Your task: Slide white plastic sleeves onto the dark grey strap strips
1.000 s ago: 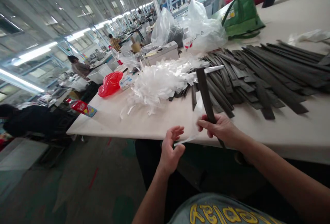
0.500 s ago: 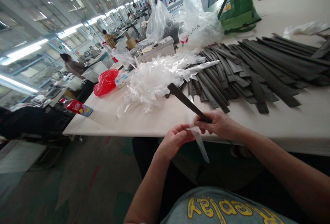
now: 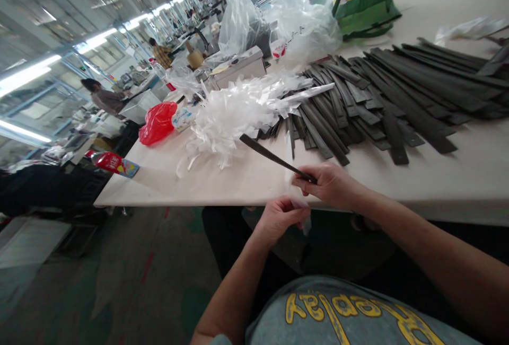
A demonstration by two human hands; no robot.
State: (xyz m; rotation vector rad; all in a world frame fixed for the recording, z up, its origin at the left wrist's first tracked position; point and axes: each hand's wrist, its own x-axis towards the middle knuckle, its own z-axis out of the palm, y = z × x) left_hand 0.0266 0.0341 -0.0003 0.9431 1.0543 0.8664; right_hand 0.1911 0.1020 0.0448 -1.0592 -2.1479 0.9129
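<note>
A person's right hand (image 3: 330, 186) pinched the end of a dark flat strip (image 3: 274, 157) between thumb and fingers at a factory table, its grip narrow and firm, the strip running out toward 10 o'clock and clear of the tabletop. The left hand (image 3: 280, 220) curled closed just below, at 6 o'clock from the right hand, around a narrow length of clear film (image 3: 289, 173) that rose past the strip's held end. Where film met strip, the fingers blocked the view, so whether the two were joined could not be made out; the film's lower end barely showed beneath the left hand.

A cream table (image 3: 199, 180) stretched ahead. A pile of similar dark strips (image 3: 382, 106) lay at 1 o'clock, cut off by the frame's right edge, and a heap of white plastic ribbons (image 3: 226, 120) sat at 11 o'clock, its far tips lying over the pile. A red plastic bag (image 3: 158, 122) lay at 10 o'clock. Farther off at 1 o'clock stood a green tote bag (image 3: 366, 3) beside clear plastic bags (image 3: 304, 21). A co-worker (image 3: 107, 100) stood at 10 o'clock in the long workshop, too distant for any work to be made out.
</note>
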